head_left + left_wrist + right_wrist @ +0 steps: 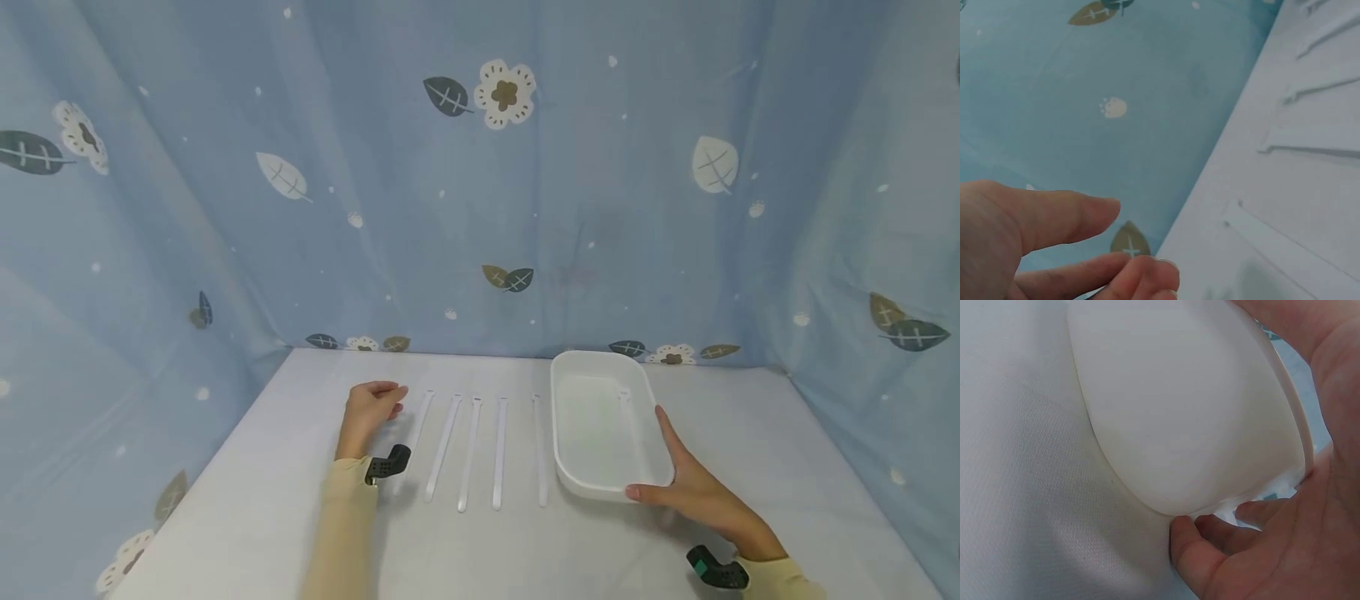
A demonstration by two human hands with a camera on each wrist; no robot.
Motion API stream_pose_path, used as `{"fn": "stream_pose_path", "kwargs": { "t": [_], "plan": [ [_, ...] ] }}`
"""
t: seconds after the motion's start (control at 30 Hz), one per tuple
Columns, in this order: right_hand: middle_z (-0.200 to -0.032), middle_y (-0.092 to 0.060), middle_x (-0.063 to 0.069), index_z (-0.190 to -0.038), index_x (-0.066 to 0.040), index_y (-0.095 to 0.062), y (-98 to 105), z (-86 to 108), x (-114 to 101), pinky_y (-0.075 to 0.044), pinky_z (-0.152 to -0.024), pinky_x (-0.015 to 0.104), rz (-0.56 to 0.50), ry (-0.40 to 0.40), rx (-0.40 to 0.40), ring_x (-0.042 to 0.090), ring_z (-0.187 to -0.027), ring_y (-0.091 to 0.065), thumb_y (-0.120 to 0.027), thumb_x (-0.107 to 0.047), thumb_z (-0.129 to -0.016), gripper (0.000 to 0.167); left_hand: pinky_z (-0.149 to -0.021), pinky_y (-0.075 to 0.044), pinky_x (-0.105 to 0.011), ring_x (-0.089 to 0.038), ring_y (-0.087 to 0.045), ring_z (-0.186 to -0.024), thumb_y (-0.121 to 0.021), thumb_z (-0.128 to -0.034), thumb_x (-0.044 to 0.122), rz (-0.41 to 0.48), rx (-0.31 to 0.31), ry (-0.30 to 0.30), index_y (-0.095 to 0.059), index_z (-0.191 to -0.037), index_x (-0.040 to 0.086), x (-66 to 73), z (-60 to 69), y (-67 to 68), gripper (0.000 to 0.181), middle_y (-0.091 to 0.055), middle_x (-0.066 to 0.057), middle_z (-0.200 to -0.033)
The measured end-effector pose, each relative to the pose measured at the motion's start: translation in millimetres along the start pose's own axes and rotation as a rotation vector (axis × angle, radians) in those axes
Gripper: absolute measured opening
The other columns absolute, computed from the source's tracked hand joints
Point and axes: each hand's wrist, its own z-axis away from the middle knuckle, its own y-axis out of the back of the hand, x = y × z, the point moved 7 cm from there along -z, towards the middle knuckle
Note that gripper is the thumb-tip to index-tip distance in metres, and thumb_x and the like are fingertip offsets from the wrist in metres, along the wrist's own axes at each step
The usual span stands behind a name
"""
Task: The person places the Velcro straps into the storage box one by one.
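Note:
Several long white strips with small wider heads lie side by side on the white table; the leftmost strip (pixel 417 429) is nearest the left hand (pixel 367 414). That hand is over the table just left of it, fingers loosely bent. In the left wrist view, nothing shows between the thumb and fingers of the hand (pixel 1054 244). A white rectangular basin (pixel 557 417) stands right of the strips, with one strip (pixel 628 417) inside. The right hand (pixel 701 496) grips its near right corner. In the right wrist view, fingertips of the hand (pixel 1297 537) touch the basin's (pixel 1179 412) lower edge.
The table (pixel 255 508) meets a blue curtain (pixel 390 167) with leaf and flower prints at the back, and more curtain hangs on both sides. Black bands with small devices (pixel 388 463) are at both wrists, over pale yellow sleeves (pixel 343 533).

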Motion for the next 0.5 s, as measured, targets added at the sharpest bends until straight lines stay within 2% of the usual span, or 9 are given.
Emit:
{"fn": "stream_pose_path", "kwargs": {
  "t": [0.27, 0.4, 0.5],
  "plan": [
    [-0.171, 0.018, 0.025, -0.161, -0.022, 0.027, 1.1, 0.5, 0.7, -0.023, -0.113, 0.084, -0.02, -0.017, -0.01, 0.062, -0.154, -0.004, -0.081, -0.031, -0.087, 0.132, -0.074, -0.063, -0.03, -0.022, -0.073, -0.081, -0.068, -0.0977, 0.019, -0.045, -0.048, 0.03, -0.067, -0.121, -0.011, -7.6, -2.0, -10.1, 0.038, -0.074, -0.025, -0.106],
    [-0.171, 0.019, 0.024, -0.161, -0.024, 0.027, 2.6, 1.2, 1.4, -0.02, -0.112, 0.086, -0.001, -0.027, -0.008, 0.061, -0.154, 0.0, -0.081, -0.032, -0.087, 0.131, -0.073, -0.063, -0.027, -0.02, -0.073, -0.081, -0.068, -0.0981, 0.019, -0.061, -0.082, 0.034, -0.067, -0.121, -0.01, -9.9, -1.7, -14.9, 0.037, -0.074, -0.024, -0.104],
    [-0.171, 0.019, 0.023, -0.161, -0.024, 0.027, 4.3, 0.1, -0.7, -0.02, -0.112, 0.086, -0.007, -0.003, -0.001, 0.06, -0.155, 0.0, -0.08, -0.031, -0.088, 0.13, -0.071, -0.06, -0.025, -0.019, -0.071, -0.079, -0.068, -0.0983, 0.02, -0.082, -0.088, 0.029, -0.067, -0.122, -0.01, -8.7, -1.2, -15.5, 0.038, -0.074, -0.022, -0.099]
  ]
}}
